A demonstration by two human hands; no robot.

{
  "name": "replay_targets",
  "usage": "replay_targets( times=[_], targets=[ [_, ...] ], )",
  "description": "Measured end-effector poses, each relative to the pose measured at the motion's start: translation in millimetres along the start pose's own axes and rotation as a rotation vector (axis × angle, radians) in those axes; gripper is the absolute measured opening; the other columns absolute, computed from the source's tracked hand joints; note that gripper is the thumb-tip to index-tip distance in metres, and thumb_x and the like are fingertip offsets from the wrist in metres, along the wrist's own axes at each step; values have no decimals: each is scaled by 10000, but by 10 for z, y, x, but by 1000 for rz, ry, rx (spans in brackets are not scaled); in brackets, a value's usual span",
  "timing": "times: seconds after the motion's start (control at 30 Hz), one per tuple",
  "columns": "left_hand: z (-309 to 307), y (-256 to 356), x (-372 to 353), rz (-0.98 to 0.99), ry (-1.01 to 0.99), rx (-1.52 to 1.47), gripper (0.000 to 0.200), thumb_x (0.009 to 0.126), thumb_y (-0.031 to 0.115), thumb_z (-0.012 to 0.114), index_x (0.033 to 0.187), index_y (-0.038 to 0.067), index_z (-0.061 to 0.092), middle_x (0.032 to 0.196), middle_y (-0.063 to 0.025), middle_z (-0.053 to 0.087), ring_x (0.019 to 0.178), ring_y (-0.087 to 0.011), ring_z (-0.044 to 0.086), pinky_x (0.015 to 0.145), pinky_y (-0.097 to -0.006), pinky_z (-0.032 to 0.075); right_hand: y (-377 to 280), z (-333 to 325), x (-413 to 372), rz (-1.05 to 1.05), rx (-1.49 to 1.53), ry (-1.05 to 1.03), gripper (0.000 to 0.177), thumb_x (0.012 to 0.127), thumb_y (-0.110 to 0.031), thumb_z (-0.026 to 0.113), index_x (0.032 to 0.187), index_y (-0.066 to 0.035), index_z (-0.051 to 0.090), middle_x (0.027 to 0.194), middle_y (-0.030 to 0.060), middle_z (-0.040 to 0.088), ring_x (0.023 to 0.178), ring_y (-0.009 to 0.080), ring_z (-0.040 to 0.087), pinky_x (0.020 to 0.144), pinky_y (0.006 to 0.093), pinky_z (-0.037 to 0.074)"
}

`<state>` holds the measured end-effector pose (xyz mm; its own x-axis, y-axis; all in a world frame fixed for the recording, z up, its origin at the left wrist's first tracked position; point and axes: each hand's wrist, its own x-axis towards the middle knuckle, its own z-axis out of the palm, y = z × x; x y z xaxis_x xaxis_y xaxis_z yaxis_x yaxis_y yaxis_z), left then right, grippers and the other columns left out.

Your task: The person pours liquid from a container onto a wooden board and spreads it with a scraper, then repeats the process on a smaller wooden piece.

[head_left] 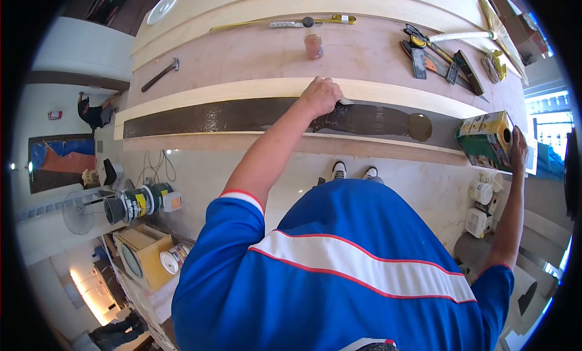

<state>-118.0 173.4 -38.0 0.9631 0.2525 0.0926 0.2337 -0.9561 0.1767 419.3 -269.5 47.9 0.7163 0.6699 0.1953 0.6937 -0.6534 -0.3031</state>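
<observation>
Left hand [320, 96], arm outstretched, grips a scraper [345, 101] on the dark strip [212, 116] (right hand [518, 148] clasps a can [485, 140]).

I see a long brown desk [242, 54] with a dark, glue-coated strip [212, 116] lying lengthwise between pale wood strips [230, 91]. On the bare middle lie a hammer [160, 74], an upright small bottle [313, 40], a yellow-handled tool [303, 22] and a cluster of scrapers [424, 54]. A green and yellow tin [485, 140] is at the desk's right end.
</observation>
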Motion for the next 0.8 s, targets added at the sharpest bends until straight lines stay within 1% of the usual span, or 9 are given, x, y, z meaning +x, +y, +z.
replay_targets(
  times=[0.03, 0.23, 0.27, 0.33, 0.43, 0.53, 0.63, 0.73, 0.8],
  targets=[
    [19, -30, 31, 19, -97, 2, 129, 715, 34, 603, 756, 122, 687, 831, -62, 682, 872, -256, 644, 769, -427, 493, -16, -2, -18, 11, 5, 11, 582, 1024, -503, 397, 1314, -37, 591, 1317, 197, 597, 1230, 351, 561, 1034, 396, 420],
    [99, -160, -254, -11, -153, -151, 100, 697, 34, 630, 719, 118, 679, 818, -64, 673, 862, -254, 653, 779, -435, 523, -108, -23, -49, 93, 26, 7, 652, 1008, -574, 379, 1308, -39, 600, 1280, 207, 621, 1213, 358, 574, 1017, 407, 434],
    [102, -212, -345, 49, -203, -78, 111, 713, 50, 627, 749, 130, 695, 838, -53, 682, 864, -247, 651, 775, -418, 518, -137, -33, -51, 96, 29, 10, 652, 1009, -574, 375, 1307, -39, 602, 1272, 208, 625, 1210, 357, 576, 1015, 406, 436],
    [-74, -166, -610, 167, -301, 66, 140, 746, 82, 623, 809, 155, 725, 876, -30, 701, 869, -233, 648, 768, -385, 508, -15, -30, -20, 92, 26, -41, 612, 1022, -522, 386, 1347, -36, 568, 1352, 187, 579, 1262, 311, 542, 1057, 368, 402],
    [-218, -212, -1045, 147, -349, 38, 140, 742, 92, 628, 803, 164, 732, 864, -13, 691, 876, -220, 628, 738, -381, 487, 79, 14, -1, 35, 43, -22, 621, 1020, -524, 393, 1337, -20, 573, 1342, 192, 584, 1257, 320, 544, 1056, 375, 402],
    [-353, -257, -1420, 51, -244, 41, 88, 694, 77, 649, 753, 140, 668, 815, 10, 651, 861, -224, 607, 753, -393, 471, 16, 2, -13, 60, 99, -1, 641, 1011, -540, 411, 1322, -7, 582, 1321, 204, 597, 1248, 336, 548, 1053, 384, 405],
    [-414, -408, -1697, -140, -181, 36, 133, 695, 68, 648, 798, 143, 688, 835, 10, 649, 901, -223, 598, 785, -403, 459, 11, -5, -11, 82, 115, -6, 637, 1013, -534, 410, 1337, -11, 571, 1337, 202, 587, 1262, 332, 539, 1061, 379, 398],
    [-256, -491, -1977, -355, 140, 29, 175, 716, 50, 632, 864, 122, 692, 877, -25, 648, 908, -257, 589, 804, -417, 454, 1, -2, -11, 80, 123, -6, 631, 1016, -530, 405, 1339, -15, 571, 1341, 198, 586, 1264, 328, 537, 1062, 379, 397],
    [-106, -359, -2131, -426, 199, 90, 223, 728, 42, 616, 925, 118, 687, 898, -36, 620, 922, -269, 573, 803, -420, 446, -13, 1, -6, 51, 80, -9, 618, 1021, -520, 402, 1341, -19, 571, 1343, 191, 586, 1264, 325, 538, 1061, 379, 398]
  ],
)
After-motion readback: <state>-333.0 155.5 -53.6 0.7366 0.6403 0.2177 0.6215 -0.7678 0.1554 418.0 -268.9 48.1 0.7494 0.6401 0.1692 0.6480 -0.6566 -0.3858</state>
